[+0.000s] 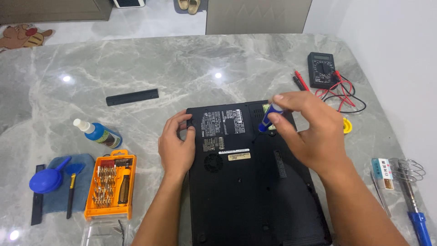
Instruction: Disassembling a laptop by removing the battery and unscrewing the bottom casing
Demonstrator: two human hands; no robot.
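Marble bench (136, 68): left hand (176, 148) steadies upturned laptop (255, 182), right hand's (309, 132) closed grip holds the blue screwdriver (269, 116), best kept upright.

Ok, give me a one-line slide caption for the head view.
Right hand works a blue screwdriver on an upturned black laptop; left hand steadies its edge.
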